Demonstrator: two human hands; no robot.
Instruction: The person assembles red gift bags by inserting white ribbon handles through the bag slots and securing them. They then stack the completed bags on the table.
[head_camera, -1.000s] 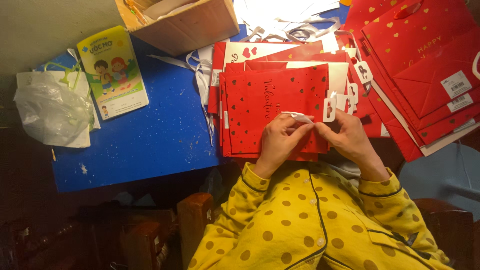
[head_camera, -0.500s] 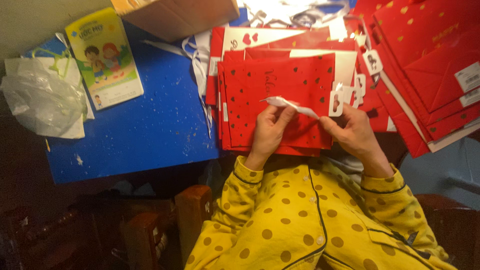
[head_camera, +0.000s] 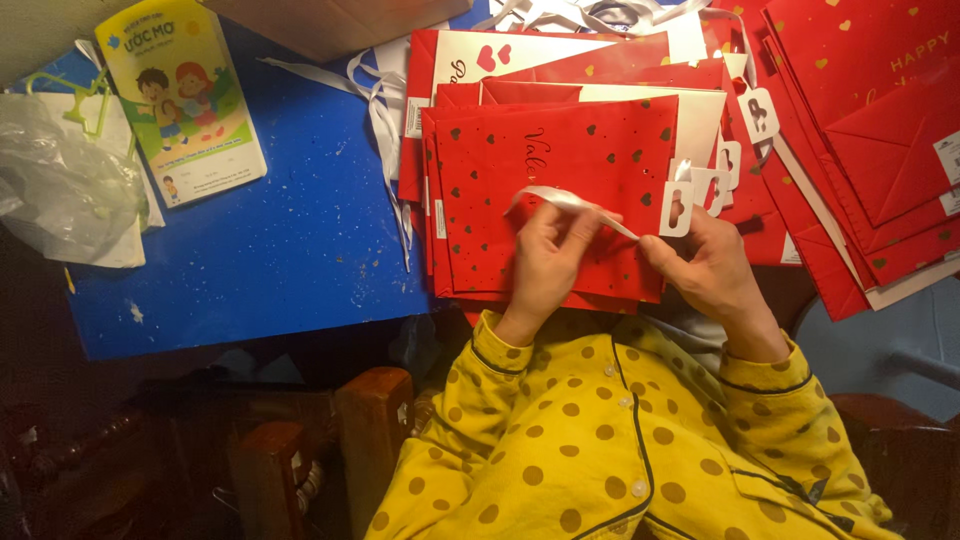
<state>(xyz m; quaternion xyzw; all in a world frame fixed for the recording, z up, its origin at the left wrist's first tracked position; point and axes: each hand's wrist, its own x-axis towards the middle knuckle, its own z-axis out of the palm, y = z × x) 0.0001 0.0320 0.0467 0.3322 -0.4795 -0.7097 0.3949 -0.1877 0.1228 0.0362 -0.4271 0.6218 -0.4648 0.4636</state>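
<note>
The white ribbon (head_camera: 575, 203) runs left to right, slightly downhill, between both hands over the top red bag (head_camera: 555, 170) on the blue desk (head_camera: 280, 240). The left hand (head_camera: 548, 262) has its fingers (head_camera: 585, 225) clamped near the ribbon's middle, the loose end curling leftward; the right hand (head_camera: 705, 268) pinches the other end, just below the tag (head_camera: 676, 208)

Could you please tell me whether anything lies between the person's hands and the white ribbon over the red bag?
Nothing visible does. The left hand and the right hand each pinch the white ribbon directly, stretched between them above the top red bag.
</note>
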